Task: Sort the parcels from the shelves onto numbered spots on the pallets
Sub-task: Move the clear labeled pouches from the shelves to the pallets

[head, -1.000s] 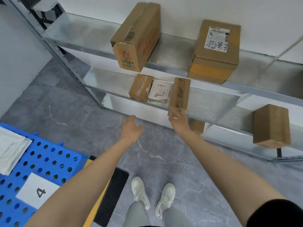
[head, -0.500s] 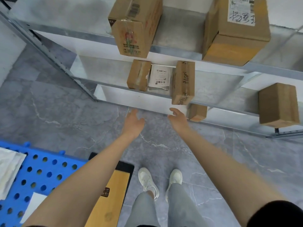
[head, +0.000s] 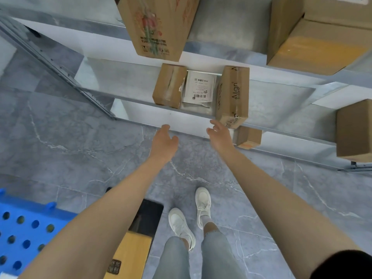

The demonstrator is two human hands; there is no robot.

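Grey floor tiles (head: 80, 137) lie beneath the metal shelf (head: 124, 85), where the tall parcel (head: 232, 95) overhangs the middle tier. My left hand (head: 164, 143) and right hand (head: 220, 137) reach, fingers loosely spread, empty; I'd clasp its sides and slide it out level.

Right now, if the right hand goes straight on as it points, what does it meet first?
Probably the near end of the Align box, just ahead of the right hand; depth is unclear.
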